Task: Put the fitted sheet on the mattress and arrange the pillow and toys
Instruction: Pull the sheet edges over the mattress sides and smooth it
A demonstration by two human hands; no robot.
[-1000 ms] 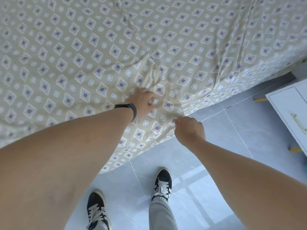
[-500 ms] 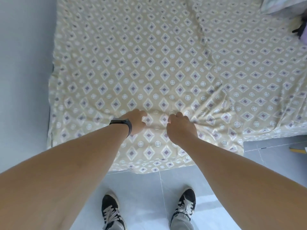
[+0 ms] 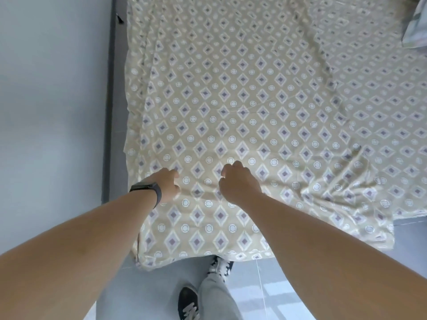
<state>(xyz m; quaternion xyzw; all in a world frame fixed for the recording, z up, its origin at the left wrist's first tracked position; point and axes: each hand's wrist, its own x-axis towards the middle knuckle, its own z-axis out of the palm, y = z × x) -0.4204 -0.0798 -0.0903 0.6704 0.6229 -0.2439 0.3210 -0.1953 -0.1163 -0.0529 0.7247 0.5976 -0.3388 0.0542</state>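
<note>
The fitted sheet (image 3: 242,107), beige with purple diamonds and white rings, lies spread over the mattress. Its near edge hangs loose over the bed's front side, with wrinkles bunched at the right. My left hand (image 3: 165,187), with a black band on the wrist, and my right hand (image 3: 239,184) sit side by side near the front edge at the bed's left end. Each hand's fingers are curled and pinch the fabric. A corner of a pale patterned pillow (image 3: 416,26) shows at the far right. No toys are in view.
A pale wall (image 3: 50,112) runs along the bed's left side, with a dark strip of bed frame (image 3: 111,93) against it. Grey floor tiles (image 3: 265,292) lie below the bed, where my two dark shoes (image 3: 188,303) stand.
I have stepped left along the bed, from its right part to its left end by the wall. Both hands stay on the sheet's front edge, now slightly further apart.
</note>
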